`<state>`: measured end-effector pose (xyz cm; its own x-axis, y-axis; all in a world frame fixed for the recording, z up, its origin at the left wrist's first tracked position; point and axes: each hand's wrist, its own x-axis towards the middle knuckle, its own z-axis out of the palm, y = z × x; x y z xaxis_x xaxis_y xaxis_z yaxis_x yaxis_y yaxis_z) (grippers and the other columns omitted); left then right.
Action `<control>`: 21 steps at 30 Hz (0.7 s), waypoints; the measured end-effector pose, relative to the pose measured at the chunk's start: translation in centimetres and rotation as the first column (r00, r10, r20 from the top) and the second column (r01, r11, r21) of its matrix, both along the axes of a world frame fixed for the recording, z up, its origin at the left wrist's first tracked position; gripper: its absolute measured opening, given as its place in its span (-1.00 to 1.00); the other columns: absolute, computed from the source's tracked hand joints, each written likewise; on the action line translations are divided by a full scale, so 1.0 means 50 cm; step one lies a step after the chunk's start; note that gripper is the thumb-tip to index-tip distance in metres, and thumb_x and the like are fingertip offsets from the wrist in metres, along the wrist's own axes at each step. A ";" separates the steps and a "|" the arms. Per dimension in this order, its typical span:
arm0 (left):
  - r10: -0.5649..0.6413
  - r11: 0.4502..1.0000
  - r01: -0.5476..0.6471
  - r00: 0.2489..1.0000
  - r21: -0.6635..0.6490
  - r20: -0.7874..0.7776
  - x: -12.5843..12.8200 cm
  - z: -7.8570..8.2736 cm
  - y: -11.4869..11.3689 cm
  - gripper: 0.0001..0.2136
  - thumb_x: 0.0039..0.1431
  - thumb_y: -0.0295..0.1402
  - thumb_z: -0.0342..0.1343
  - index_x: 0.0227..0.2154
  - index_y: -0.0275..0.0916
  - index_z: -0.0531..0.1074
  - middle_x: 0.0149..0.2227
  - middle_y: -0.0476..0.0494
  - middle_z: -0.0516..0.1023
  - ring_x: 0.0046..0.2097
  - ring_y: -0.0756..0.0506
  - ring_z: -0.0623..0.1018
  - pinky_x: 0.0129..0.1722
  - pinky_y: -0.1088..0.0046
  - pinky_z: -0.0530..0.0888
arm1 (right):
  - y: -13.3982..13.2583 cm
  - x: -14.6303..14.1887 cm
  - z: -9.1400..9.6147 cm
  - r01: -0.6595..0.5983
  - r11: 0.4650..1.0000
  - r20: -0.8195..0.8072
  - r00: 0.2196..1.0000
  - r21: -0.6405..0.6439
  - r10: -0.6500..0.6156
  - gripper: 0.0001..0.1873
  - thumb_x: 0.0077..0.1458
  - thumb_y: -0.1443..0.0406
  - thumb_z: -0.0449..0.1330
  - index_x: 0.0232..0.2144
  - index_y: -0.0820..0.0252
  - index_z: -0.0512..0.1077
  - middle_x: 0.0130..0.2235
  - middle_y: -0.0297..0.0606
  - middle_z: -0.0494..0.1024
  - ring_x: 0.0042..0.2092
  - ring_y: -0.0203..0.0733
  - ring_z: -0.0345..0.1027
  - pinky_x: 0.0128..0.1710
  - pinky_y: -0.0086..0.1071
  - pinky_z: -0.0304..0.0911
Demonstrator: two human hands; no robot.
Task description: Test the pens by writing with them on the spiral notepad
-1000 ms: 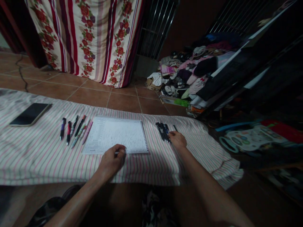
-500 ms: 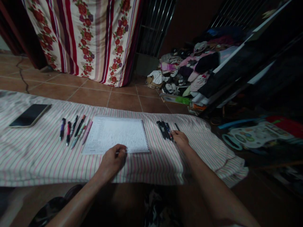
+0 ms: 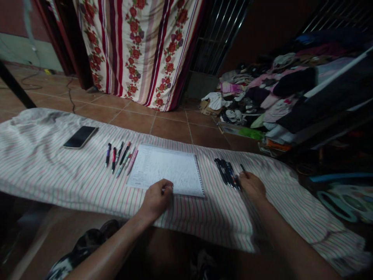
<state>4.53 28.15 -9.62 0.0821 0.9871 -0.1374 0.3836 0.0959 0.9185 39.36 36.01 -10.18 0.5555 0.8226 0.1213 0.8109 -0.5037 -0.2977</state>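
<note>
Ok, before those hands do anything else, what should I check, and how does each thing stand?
1. Right hand's grip holding the lone dark pen: cannot tell; it may just lie there.
2. Left hand's grip off the notebook: not ok; it overlaps the near edge.
3. Notebook flat on the striped cloth: ok.
4. Dark pens grouped beside the spiral edge: ok.
5. Colourful pens lying between notebook and phone: ok.
</note>
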 end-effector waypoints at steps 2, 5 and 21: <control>0.019 1.000 -0.019 1.000 -0.004 -0.014 -0.012 0.006 0.000 -0.77 0.06 -0.36 -0.08 -0.31 -0.27 0.44 -0.30 -0.14 0.55 -0.27 -0.07 0.52 -0.25 0.47 0.39 | 0.006 -0.031 0.018 0.023 0.995 0.025 0.999 0.092 -0.025 -0.55 0.04 0.22 -0.07 -0.07 0.24 0.40 -0.20 -0.01 0.52 -0.20 0.03 0.38 -0.31 -0.25 0.19; 0.064 0.998 -0.064 0.998 0.002 -0.027 -0.035 0.011 -0.002 -0.78 0.06 -0.38 -0.06 -0.29 -0.28 0.45 -0.25 -0.16 0.54 -0.22 -0.09 0.51 -0.19 0.44 0.38 | 0.022 -0.107 0.045 -0.082 0.962 0.021 0.997 0.261 0.079 -0.55 0.02 0.24 -0.07 -0.06 0.25 0.37 -0.18 -0.03 0.51 -0.16 0.00 0.37 -0.21 -0.23 0.19; 0.407 0.912 -0.408 0.913 0.050 0.031 -0.235 -0.015 0.016 -0.79 0.04 -0.42 -0.04 -0.30 -0.31 0.44 -0.19 -0.22 0.51 -0.17 -0.09 0.48 -0.17 0.42 0.39 | 0.069 -0.663 0.017 -0.709 0.585 -0.229 0.541 0.394 0.809 -0.76 -0.05 0.30 0.02 -0.36 0.22 0.45 -0.30 -0.21 0.51 -0.36 -0.26 0.34 -0.27 -0.40 0.24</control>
<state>-7.24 28.93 -10.39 -0.3266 0.9413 -0.0852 0.3037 0.1899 0.9336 6.20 39.47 -9.32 -0.2276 0.9247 0.3052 0.6610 0.3769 -0.6489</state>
